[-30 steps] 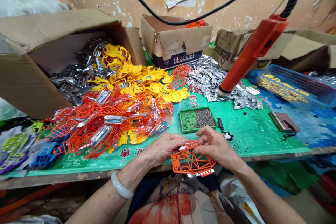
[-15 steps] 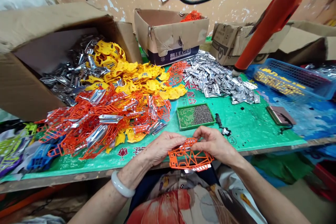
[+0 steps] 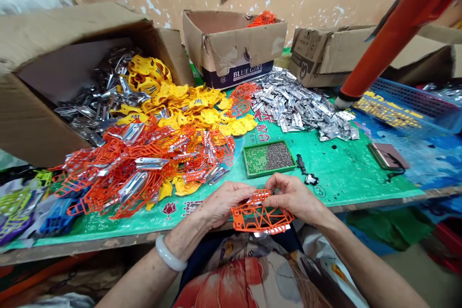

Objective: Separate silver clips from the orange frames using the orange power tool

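An orange lattice plastic frame [image 3: 262, 219] with silvery strips is held over the table's front edge. My left hand [image 3: 225, 204] grips its left side, thumb and fingers closed. My right hand [image 3: 294, 197] pinches its upper right part, with the fingertips near a small orange lattice piece [image 3: 259, 196]. Just beyond the hands lies a green tray [image 3: 249, 161], partly filled with tiny grey screws [image 3: 279, 156]. Beside the tray are small black parts [image 3: 301, 163]. To the left spreads a pile of orange lattice frames [image 3: 119, 168] with silvery parts among them.
Yellow plastic shells [image 3: 195, 106] spill from a cardboard box [image 3: 39, 106]. Silvery parts [image 3: 299, 101] are heaped at the centre back, before a BLUE GIRL box [image 3: 245, 48]. A red powered screwdriver [image 3: 390, 33] hangs at right above a blue basket [image 3: 436, 106].
The red screwdriver has swung right and looks larger. The view has shifted slightly; both hands keep nearly the same hold on the orange frame.
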Demonstrator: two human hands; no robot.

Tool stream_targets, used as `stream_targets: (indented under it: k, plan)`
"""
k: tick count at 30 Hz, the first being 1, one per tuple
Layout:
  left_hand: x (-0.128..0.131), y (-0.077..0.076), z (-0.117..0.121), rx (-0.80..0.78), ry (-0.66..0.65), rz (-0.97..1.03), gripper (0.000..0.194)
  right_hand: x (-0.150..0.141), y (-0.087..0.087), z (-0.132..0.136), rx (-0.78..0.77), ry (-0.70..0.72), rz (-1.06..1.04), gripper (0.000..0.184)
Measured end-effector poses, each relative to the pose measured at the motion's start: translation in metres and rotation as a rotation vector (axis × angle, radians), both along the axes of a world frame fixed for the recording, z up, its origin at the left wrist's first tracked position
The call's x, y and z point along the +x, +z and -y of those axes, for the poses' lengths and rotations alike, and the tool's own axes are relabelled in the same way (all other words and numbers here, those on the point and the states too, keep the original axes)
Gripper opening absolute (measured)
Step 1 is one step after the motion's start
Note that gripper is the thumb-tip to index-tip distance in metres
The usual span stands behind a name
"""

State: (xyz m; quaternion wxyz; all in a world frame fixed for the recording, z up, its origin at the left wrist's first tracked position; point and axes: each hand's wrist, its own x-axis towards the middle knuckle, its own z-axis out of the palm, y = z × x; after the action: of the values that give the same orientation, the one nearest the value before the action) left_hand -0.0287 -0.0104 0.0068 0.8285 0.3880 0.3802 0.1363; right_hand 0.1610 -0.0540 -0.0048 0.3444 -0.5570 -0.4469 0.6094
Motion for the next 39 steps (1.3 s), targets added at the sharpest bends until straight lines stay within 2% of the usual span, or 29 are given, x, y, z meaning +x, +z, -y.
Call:
stream_targets:
  k: [8,15,18,21,24,29,33,39]
  plan:
    - [-0.001,-0.005,0.001,0.038,-0.008,-0.004,0.031,-0.004,0.006,-0.002,-0.043,-0.028,-0.032,0.03]
    - [-0.004,-0.003,-0.002,0.167,-0.066,-0.047,0.034,-0.003,0.002,0.0,-0.081,-0.028,-0.086,0.029]
    - [-0.006,0.002,-0.003,0.263,-0.124,-0.05,0.034,-0.002,-0.001,0.001,-0.084,-0.032,-0.104,0.028]
    - [-0.009,0.008,-0.006,0.309,-0.212,-0.026,0.025,-0.002,-0.002,0.003,-0.056,-0.032,-0.113,0.027]
    - [-0.013,0.016,-0.007,0.352,-0.3,-0.009,0.031,-0.003,-0.001,0.005,0.013,-0.034,-0.079,0.026]
    - [-0.016,0.028,-0.006,0.56,-0.392,-0.138,0.029,-0.005,0.0,0.008,0.126,-0.004,0.009,0.021]
    - [-0.015,0.032,-0.002,0.665,-0.397,-0.227,0.026,-0.006,-0.001,0.009,0.147,-0.004,0.029,0.022]
    - [-0.013,0.023,0.002,0.728,-0.343,-0.294,0.025,-0.006,-0.002,0.01,0.136,-0.019,0.024,0.022]
